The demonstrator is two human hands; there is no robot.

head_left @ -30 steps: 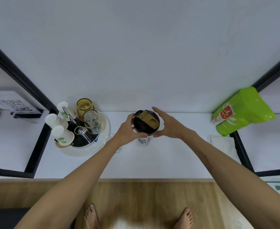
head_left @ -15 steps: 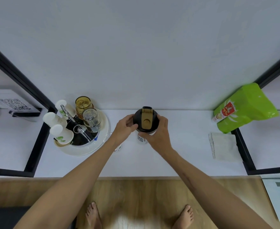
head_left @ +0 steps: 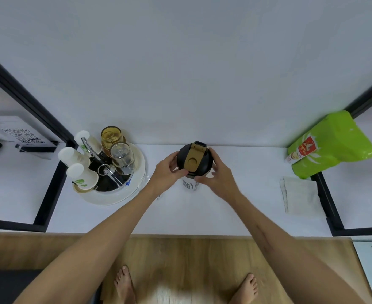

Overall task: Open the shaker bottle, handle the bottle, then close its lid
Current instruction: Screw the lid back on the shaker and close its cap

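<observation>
The shaker bottle (head_left: 190, 185) stands upright on the white counter, its pale body with a dark logo showing below a black lid (head_left: 204, 164). A tan flip cap (head_left: 193, 157) lies flat across the lid, hinge toward the wall. My left hand (head_left: 166, 168) grips the lid's left rim, thumb at the front edge. My right hand (head_left: 219, 174) wraps the lid's right side, fingers curled over the rim. Most of the bottle body is hidden under the lid and my hands.
A round white tray (head_left: 136, 185) at the left holds paper cups (head_left: 82, 177), two glasses and metal tools. A green pouch (head_left: 332, 143) leans at the right, a folded cloth (head_left: 299, 196) beside it. Black frame posts (head_left: 49, 194) bound the counter on both sides.
The lid has turned so the tan cap runs straight front to back. My right hand has shifted from the lid's front round to its right side. My left hand stays on the left rim.
</observation>
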